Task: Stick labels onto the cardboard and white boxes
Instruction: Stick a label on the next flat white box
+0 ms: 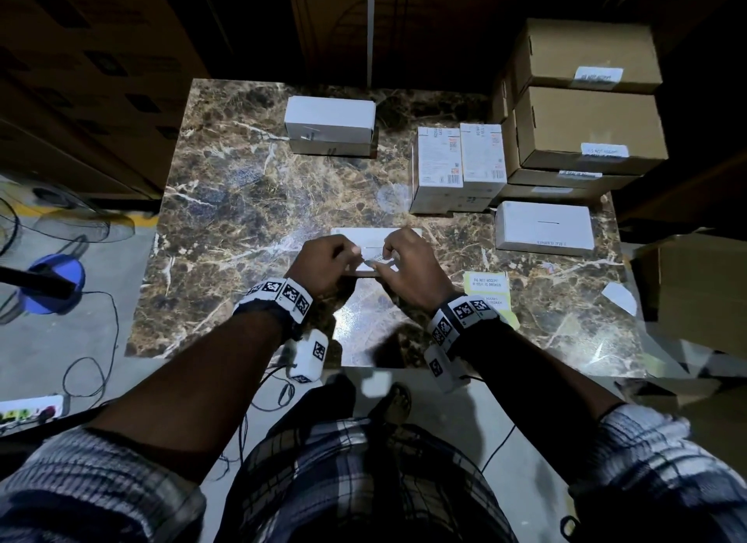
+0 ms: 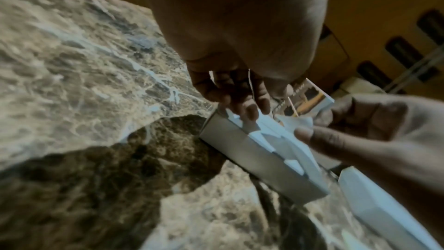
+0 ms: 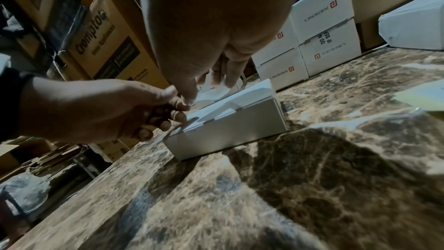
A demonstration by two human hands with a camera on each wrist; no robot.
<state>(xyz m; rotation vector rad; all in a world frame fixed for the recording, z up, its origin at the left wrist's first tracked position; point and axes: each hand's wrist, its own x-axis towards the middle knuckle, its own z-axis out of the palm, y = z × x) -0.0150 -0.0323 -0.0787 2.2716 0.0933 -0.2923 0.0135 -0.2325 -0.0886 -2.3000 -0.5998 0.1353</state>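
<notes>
A flat white box (image 1: 376, 234) lies in the middle of the marble table (image 1: 242, 202); it also shows in the wrist views as the white box (image 2: 254, 161) (image 3: 230, 123). Just above its near edge both hands meet. My left hand (image 1: 351, 255) and my right hand (image 1: 389, 256) each pinch an end of a small white label (image 1: 374, 257) with dark print. In the left wrist view the left hand (image 2: 242, 105) hangs over the box, and the right hand (image 2: 310, 127) holds the curled label (image 2: 296, 122). The right wrist view shows the right hand (image 3: 209, 86), the left hand (image 3: 175, 109) and the label (image 3: 215, 91).
Two stacked white boxes (image 1: 329, 118) sit at the back centre, printed white boxes (image 1: 456, 166) and another white box (image 1: 543, 227) to the right. Labelled cardboard boxes (image 1: 586, 126) are stacked at the far right. A yellow-green label sheet (image 1: 485, 283) and a white slip (image 1: 618, 298) lie near my right wrist.
</notes>
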